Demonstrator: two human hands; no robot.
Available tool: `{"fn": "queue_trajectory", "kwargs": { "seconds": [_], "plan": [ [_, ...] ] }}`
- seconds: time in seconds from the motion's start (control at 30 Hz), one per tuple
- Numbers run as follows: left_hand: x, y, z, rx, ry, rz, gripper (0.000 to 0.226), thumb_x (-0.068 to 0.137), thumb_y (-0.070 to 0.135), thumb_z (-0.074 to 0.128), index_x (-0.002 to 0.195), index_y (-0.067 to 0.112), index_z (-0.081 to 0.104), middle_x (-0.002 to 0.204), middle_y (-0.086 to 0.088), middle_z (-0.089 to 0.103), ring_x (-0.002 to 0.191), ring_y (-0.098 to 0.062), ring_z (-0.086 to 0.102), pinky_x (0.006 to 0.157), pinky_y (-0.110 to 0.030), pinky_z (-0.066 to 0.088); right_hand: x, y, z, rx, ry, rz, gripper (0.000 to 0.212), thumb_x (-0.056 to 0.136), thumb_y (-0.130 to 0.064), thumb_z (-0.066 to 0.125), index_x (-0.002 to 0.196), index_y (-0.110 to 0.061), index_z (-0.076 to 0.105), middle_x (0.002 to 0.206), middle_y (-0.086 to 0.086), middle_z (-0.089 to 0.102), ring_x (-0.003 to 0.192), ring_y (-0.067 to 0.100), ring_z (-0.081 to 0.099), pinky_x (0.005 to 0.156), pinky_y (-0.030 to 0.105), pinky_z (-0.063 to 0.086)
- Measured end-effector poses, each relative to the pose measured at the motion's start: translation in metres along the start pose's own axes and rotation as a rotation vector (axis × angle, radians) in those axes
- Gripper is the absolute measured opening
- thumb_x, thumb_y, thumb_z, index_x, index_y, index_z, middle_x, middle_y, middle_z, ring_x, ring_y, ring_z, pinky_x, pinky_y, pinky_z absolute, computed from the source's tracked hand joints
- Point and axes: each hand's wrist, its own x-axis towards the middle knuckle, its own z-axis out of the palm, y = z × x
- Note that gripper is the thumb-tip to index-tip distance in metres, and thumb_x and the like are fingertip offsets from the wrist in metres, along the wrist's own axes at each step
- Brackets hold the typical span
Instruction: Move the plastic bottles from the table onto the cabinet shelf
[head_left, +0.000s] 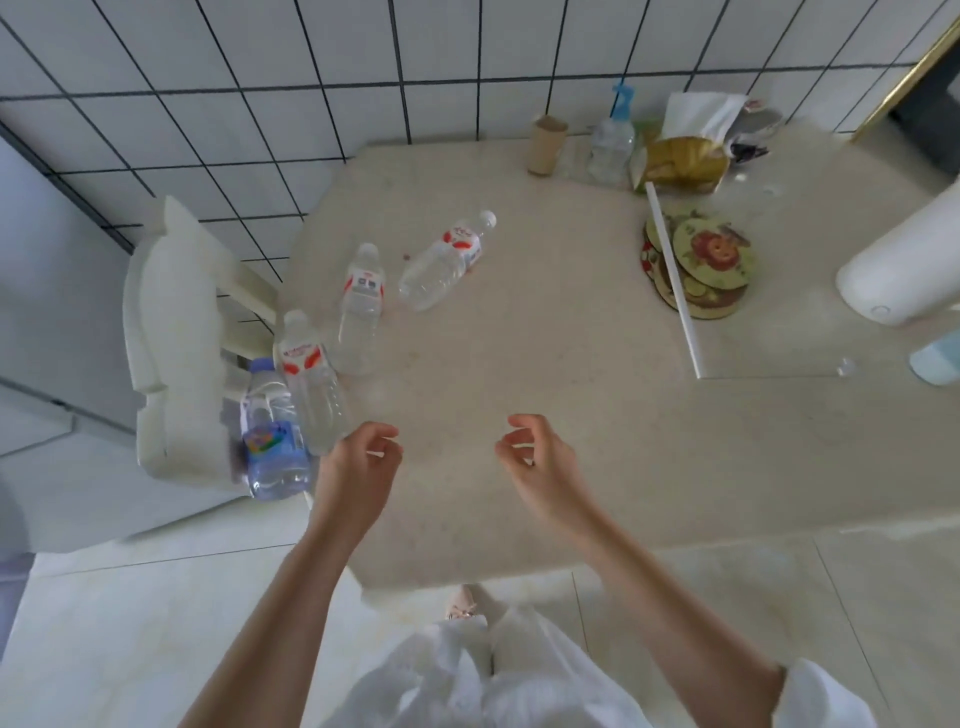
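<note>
Several clear plastic bottles are on the left part of the beige table (519, 374). One with a red-and-white label lies on its side (447, 260). Two more red-labelled bottles stand upright (359, 312) (311, 382). A blue-labelled bottle (272, 436) stands at the table's left edge. My left hand (358, 467) hovers just right of the nearest bottles, fingers loosely curled, holding nothing. My right hand (537, 462) hovers over the table's middle, fingers also curled and apart, holding nothing. No cabinet shelf is in view.
A white chair (171, 338) stands against the table's left side. At the back are a cardboard tube (545, 145), a spray bottle (613, 140), a tissue pack (680, 156) and round coasters (701, 260). A white appliance (898, 265) sits at the right.
</note>
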Motion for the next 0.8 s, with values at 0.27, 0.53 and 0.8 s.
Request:
{"fn": "queue_trajectory", "kwargs": {
  "seconds": [0.27,0.53,0.8],
  "plan": [
    [0.095,0.029,-0.01,0.07,0.068,-0.027,0.031,0.088,0.013,0.062,0.12,0.012,0.061,0.113,-0.007,0.065,0.101,-0.025,0.062,0.085,-0.032,0.046,0.102,-0.048,-0.002,-0.005,-0.021,0.04,0.036,0.09,-0.019,0.062,0.123,-0.006,0.055,0.096,-0.002,0.061,0.098,0.022,0.064,0.09,0.031,0.046],
    [0.178,0.05,0.0,0.198,0.174,-0.161,0.063,0.084,0.016,0.064,0.141,0.014,0.036,0.142,-0.015,0.04,0.125,-0.038,0.041,0.102,-0.051,0.037,0.225,-0.092,-0.005,0.32,-0.163,0.329,0.017,0.088,-0.022,0.059,0.096,-0.007,0.062,0.088,0.006,0.061,0.08,0.022,0.062,0.075,0.039,0.054],
    [0.235,0.041,0.023,0.324,0.127,-0.312,0.083,0.082,0.02,0.064,0.15,0.012,0.015,0.145,-0.018,0.037,0.127,-0.04,0.04,0.1,-0.049,0.038,0.328,-0.126,0.026,0.374,-0.252,0.603,0.054,0.086,-0.04,0.064,0.13,-0.018,0.044,0.109,0.006,0.049,0.082,0.026,0.058,0.072,0.039,0.054]
  ]
}}
